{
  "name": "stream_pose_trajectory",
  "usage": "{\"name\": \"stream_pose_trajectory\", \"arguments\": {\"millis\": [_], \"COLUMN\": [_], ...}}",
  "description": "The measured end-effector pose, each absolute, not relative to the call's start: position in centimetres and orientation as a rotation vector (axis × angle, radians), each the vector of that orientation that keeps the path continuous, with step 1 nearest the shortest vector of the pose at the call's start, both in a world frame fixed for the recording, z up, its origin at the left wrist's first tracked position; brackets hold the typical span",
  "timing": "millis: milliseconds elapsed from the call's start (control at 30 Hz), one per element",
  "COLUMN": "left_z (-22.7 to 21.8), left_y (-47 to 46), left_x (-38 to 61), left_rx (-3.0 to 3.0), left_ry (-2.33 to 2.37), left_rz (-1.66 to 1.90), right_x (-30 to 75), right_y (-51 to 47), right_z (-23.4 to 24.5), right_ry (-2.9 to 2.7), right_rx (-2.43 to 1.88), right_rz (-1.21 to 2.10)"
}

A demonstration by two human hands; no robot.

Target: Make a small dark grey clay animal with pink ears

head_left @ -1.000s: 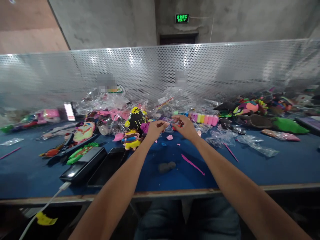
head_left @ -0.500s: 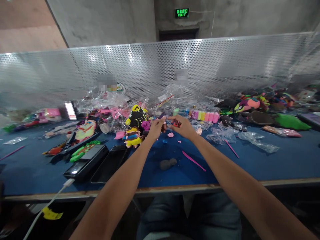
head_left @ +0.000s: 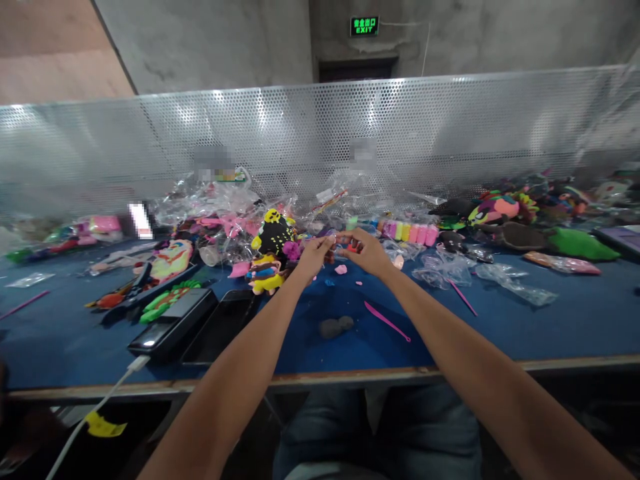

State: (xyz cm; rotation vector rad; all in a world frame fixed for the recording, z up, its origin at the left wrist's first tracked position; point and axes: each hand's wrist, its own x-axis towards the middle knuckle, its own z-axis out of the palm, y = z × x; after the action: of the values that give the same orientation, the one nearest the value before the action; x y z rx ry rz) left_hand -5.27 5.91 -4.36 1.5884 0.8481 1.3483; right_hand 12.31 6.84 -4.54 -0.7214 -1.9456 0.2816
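Both arms reach out over a blue table. My left hand and my right hand meet fingertip to fingertip above the table, pinching a small red piece of clay between them. Just left of my left hand stands a black and yellow clay figure over a smaller yellow figure. Small pink and blue clay bits lie on the cloth under my hands. A pink plastic modelling tool and a grey clay lump lie nearer to me.
A power bank with a white cable and a dark phone lie front left. Clear plastic bags, a row of coloured clay sticks and finished clay figures crowd the back, before a perforated metal screen.
My hands have drawn closer together, fingertips now touching around the red piece. The view has tilted slightly down since a second ago; the things on the table have not moved.
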Motion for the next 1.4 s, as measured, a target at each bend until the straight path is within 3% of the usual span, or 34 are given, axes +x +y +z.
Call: {"name": "stream_pose_trajectory", "arguments": {"millis": [1400], "left_z": [-4.18], "left_y": [5.83], "left_x": [-5.14], "left_rx": [1.57], "left_ry": [0.899], "left_rz": [1.435], "right_x": [12.34], "right_y": [6.6], "right_z": [-4.42], "right_ry": [-1.906], "right_rx": [-0.744], "right_rz": [0.293]}}
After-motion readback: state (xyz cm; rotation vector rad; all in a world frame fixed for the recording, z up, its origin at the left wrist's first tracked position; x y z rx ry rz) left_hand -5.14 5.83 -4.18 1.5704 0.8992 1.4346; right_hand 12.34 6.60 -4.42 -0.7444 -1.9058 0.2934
